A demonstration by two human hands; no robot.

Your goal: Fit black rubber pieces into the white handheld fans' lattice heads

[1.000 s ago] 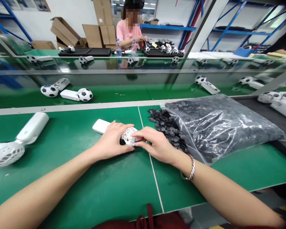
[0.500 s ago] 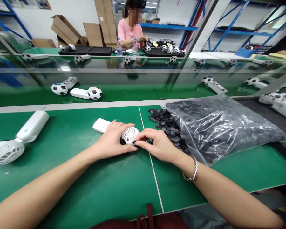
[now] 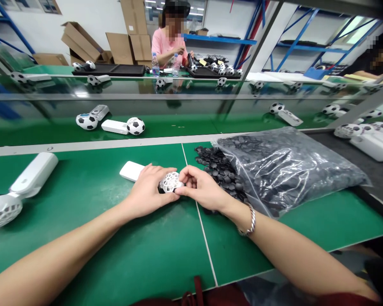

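A white handheld fan with a round, football-patterned lattice head lies on the green bench. My left hand is closed round that head, thumb at the near side and fingers over the far side. Some dark panels show at the head's left, beside my palm. At the head's right edge, the thumb and fingertips of my right hand are drawn together against it; whatever they pinch is hidden. Just right of this hand lies a heap of small black panels, spilling from a clear plastic bag.
Another white fan lies at the left. Beyond the bench edge, fans with black-and-white ball heads rest on a green belt. More fans are in a dark tray at right. A co-worker in pink sits opposite.
My right fingers have shifted up slightly along the head's right edge; the dark piece seen at their tips no longer shows. The fans on the belt at left have moved slightly right.
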